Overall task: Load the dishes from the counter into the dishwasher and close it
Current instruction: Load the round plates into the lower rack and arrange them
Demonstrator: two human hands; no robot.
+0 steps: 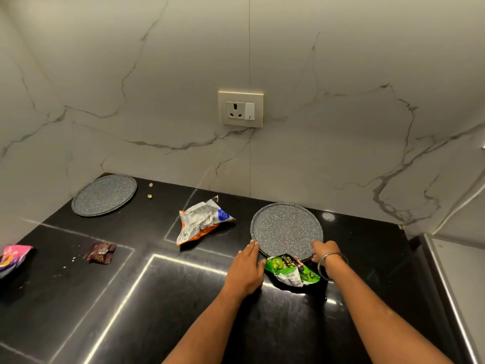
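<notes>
From the head camera: your left hand (pixel 246 269) lies flat, fingers straight, fingertips touching the near-left rim of the speckled grey plate (pixel 286 228) on the black counter (pixel 162 298). Your right hand (pixel 324 252) curls over its near-right rim. A green wrapper (pixel 291 270) overlaps the plate's front edge. A 2nd plate (pixel 104 194) sits far left.

- Setting identified as a home kitchen.
- Polished black stone bench (pixel 183 298) backed by a veined marble-look wall (pixel 157 88).
- Socket with switch (pixel 240 109) mounted on the wall.
- Speckled grey plates (pixel 286 228) and snack wrappers (pixel 200 222) noted on the bench.
</notes>
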